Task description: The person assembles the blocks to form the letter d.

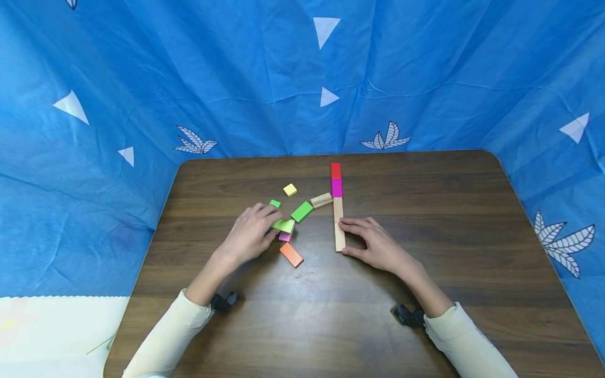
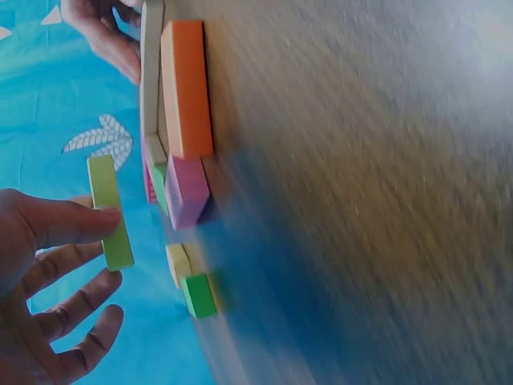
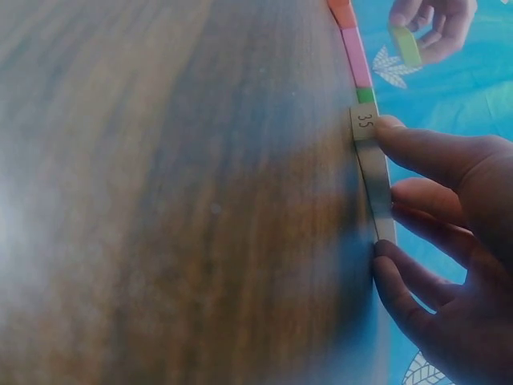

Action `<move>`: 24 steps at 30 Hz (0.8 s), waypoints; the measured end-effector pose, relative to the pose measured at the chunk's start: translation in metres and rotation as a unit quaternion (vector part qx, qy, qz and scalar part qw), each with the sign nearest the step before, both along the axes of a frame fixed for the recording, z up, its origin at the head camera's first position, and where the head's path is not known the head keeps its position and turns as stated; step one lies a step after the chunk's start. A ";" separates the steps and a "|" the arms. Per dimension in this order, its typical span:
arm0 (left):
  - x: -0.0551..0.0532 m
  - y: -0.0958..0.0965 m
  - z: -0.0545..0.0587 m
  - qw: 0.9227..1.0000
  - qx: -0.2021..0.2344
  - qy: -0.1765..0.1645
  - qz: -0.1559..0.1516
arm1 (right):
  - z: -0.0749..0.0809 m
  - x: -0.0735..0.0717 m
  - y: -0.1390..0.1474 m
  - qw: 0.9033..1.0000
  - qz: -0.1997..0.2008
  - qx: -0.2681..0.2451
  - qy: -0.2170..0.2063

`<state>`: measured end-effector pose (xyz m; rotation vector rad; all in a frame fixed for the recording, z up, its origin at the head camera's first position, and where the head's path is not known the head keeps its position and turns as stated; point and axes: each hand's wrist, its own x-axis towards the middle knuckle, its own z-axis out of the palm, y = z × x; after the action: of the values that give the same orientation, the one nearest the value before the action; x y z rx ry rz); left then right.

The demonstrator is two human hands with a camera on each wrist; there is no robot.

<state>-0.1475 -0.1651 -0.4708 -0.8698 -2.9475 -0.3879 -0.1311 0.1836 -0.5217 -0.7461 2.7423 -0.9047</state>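
My left hand [image 1: 252, 233] pinches a light green block [image 2: 119, 249] between thumb and fingers, raised off the table in the left wrist view. Partly under it, in the head view, lies a pink block [image 1: 285, 237]. A straight row runs away from me: two plain wooden blocks, a magenta block [image 1: 337, 188] and a red block [image 1: 336, 170] at the far end. With thumb and fingertips my right hand [image 1: 378, 248] grips the nearest wooden block [image 1: 340, 241], whose end reads "35" in the right wrist view. The farther wooden block [image 1: 337, 209] touches it.
Between the hands lie an orange block [image 1: 291, 254], a green block [image 1: 302, 212] and a loose wooden block [image 1: 321, 200] close to the row. Farther back are a yellow block [image 1: 290, 190] and another green block [image 1: 275, 203]. Blue cloth [image 1: 264, 79] hangs behind the brown table [image 1: 425, 184].
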 end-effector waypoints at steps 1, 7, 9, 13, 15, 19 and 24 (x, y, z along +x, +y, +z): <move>0.002 0.002 0.000 1.000 0.000 0.002 -0.004 | 0.000 0.000 0.000 1.000 0.000 0.000 0.000; 0.013 0.011 0.000 1.000 0.000 0.004 -0.024 | 0.000 0.000 0.000 1.000 0.000 -0.002 -0.003; 0.016 0.014 0.000 1.000 0.003 0.004 -0.027 | 0.000 0.000 0.000 1.000 -0.001 0.000 -0.003; 0.023 0.018 -0.001 0.999 0.010 0.008 -0.035 | 0.000 0.000 0.000 1.000 -0.004 0.004 -0.005; 0.025 0.020 -0.001 0.999 0.012 0.008 -0.043 | 0.000 0.000 0.000 1.000 -0.005 0.006 -0.008; 0.030 0.023 -0.002 0.998 0.014 -0.002 -0.062 | 0.001 0.000 -0.001 1.000 -0.007 0.008 -0.012; 0.034 0.026 0.001 0.996 0.025 -0.026 -0.084 | 0.000 0.000 -0.001 1.000 -0.006 0.009 -0.011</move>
<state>-0.1138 -0.1395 -0.4702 -1.1219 -2.9063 -0.4961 -0.1313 0.1828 -0.5213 -0.7112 2.7349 -0.8844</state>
